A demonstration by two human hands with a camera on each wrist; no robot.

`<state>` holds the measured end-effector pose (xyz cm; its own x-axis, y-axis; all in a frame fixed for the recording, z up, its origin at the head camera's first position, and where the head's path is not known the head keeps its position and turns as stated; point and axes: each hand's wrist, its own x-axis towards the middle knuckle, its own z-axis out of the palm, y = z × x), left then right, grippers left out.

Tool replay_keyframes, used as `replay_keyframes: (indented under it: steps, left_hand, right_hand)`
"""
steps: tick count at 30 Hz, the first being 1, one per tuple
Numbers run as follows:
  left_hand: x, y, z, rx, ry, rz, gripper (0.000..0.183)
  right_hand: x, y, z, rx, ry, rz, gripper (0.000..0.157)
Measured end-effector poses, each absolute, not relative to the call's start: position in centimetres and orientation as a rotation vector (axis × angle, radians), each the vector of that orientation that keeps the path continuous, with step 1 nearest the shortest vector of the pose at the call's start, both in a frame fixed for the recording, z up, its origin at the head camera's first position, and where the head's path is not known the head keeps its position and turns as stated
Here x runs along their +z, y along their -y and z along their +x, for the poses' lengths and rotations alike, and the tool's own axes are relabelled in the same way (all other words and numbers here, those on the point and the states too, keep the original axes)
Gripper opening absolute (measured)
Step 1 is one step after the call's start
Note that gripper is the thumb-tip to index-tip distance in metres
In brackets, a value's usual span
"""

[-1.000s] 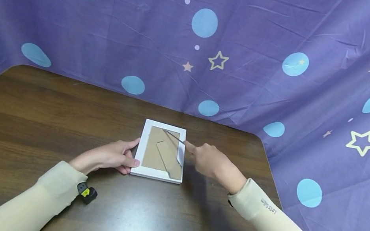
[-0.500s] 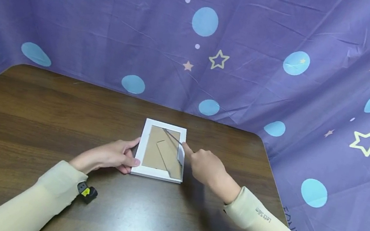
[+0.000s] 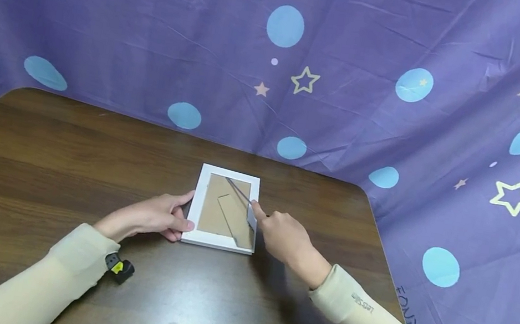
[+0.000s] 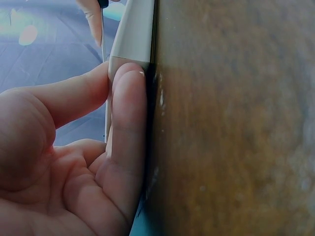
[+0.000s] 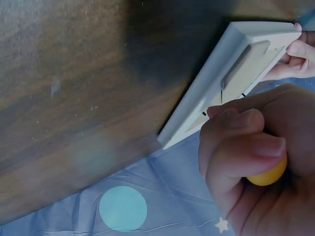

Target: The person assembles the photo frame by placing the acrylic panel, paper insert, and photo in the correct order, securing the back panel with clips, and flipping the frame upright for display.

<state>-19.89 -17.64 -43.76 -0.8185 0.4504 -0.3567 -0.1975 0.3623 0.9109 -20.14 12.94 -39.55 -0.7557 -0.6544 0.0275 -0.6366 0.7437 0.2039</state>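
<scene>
Two hands at work, and from the head view here's the layout: a white frame point(image 3: 215, 241) lies flat, brown backing board point(image 3: 212, 216) upward, on the wooden desk point(image 3: 87, 170), near its far edge and in from the far right corner. Left hand point(image 3: 158, 217) on the frame's left side, thumb over the rim by the near left corner. Right hand point(image 3: 284, 235) at the right rim, index finger stretched along a thin dark tool point(image 3: 239, 191) that slants across the board towards the frame's far end. The frame looks light and stiff, and probably slides easily on that smooth top; the board seems thin and likelier to bend or mark, so the solid rim is the place to grip. Any glass beneath? Can't tell. A purple curtain point(image 3: 168, 31) hangs right behind the desk's far edge, leaving little room that way, and the right hand itself covers part of the tool.

Over to the left wrist: thumb and fingers close on the frame's edge, one finger flat along its side just above the desk, no gap to speak of. Beyond, the tool's slim shaft drops from a dark collar point(image 4: 103, 3).

Right wrist now: fingers curl firmly round the tool, a yellow knob point(image 5: 268, 177) peeking out of the palm. Those fingers mask most of the handle, and the tip's contact is too small to judge.
</scene>
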Motion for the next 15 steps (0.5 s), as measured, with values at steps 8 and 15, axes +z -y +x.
replay_keyframes:
  steps: [8, 15]
  left_hand:
    - [-43.61, 17.74, -20.07, 1.496, -2.063, 0.226, 0.098]
    - [-43.74, 17.62, -20.06, 1.477, -2.067, 0.197, 0.098]
  right_hand:
    - [-40.19, -12.77, -20.11, -0.314, 2.789, 1.057, 0.060]
    - [-40.56, -13.21, -20.18, -0.331, 2.775, 1.102, 0.061]
